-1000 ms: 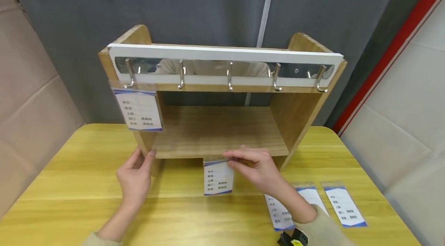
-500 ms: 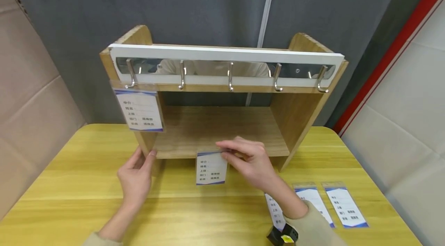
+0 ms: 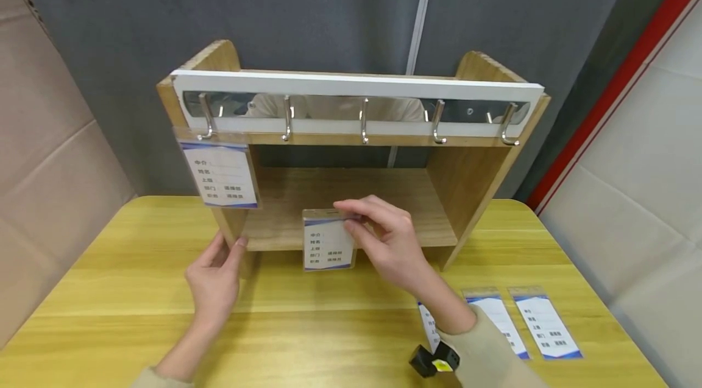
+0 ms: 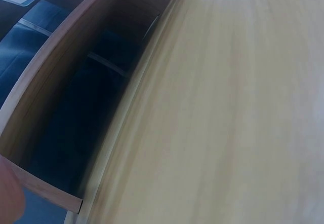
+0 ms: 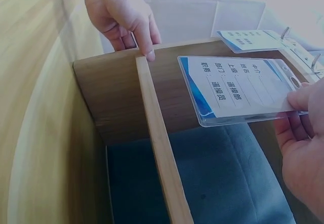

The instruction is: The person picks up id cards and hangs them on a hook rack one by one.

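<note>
My right hand (image 3: 384, 242) pinches a badge in a clear plastic sleeve (image 3: 329, 245) by its slotted top right corner. The badge hangs upright in front of the lower board of a wooden shelf (image 3: 351, 205). In the right wrist view, thumb and fingers grip the sleeve of the badge (image 5: 235, 87) near its slot. My left hand (image 3: 212, 284) holds the shelf's left side panel low down, thumb on the front edge. Another badge (image 3: 219, 175) hangs from the leftmost hook (image 3: 206, 115) of the white-framed rail (image 3: 356, 78).
Several more metal hooks, such as the middle hook (image 3: 364, 120), line the rail. To the right on the yellow table (image 3: 109, 315) lie more badges, the outermost badge (image 3: 546, 324) fully visible, others partly behind my right forearm. A grey curtain (image 3: 329, 4) stands behind.
My right hand has lifted the badge up and slightly left, from below the lower board to in front of it. My left hand stays on the side panel.
</note>
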Demonstrator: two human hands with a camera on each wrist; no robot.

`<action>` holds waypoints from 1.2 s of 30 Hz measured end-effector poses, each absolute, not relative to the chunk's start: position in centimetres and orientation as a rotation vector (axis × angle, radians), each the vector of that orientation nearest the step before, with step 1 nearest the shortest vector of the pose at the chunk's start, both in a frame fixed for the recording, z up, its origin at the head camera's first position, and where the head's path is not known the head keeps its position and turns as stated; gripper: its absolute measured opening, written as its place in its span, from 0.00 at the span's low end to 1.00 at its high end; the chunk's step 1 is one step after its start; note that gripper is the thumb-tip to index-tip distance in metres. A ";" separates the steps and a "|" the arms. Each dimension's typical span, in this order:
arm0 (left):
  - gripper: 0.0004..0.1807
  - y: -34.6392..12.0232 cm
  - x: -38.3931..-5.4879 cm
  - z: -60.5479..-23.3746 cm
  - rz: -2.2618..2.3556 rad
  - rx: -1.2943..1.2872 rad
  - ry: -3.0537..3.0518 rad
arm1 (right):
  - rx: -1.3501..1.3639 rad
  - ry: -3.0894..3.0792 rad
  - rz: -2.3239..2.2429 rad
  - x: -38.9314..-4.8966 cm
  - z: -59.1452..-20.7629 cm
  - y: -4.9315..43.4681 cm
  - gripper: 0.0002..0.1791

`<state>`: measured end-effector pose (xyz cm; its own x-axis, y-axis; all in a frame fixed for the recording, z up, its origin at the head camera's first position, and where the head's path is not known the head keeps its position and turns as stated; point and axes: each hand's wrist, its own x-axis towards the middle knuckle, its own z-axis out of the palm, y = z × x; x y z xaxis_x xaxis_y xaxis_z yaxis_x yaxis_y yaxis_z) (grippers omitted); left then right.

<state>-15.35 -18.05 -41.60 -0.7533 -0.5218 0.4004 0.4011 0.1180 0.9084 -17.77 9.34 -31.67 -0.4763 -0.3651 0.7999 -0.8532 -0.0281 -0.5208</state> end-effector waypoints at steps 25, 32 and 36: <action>0.22 -17.9 -15.3 -41.5 -1.714 0.144 -1.741 | 1.233 -1.661 1.521 -18.3 -29.0 7.2 0.16; 0.22 -18.0 -15.3 -41.6 -1.704 0.129 -1.744 | 1.244 -1.597 1.506 -18.3 -27.7 6.4 0.16; 0.21 -18.0 -15.3 -41.6 -1.701 0.123 -1.729 | 1.213 -1.575 1.505 -18.3 -27.2 6.0 0.15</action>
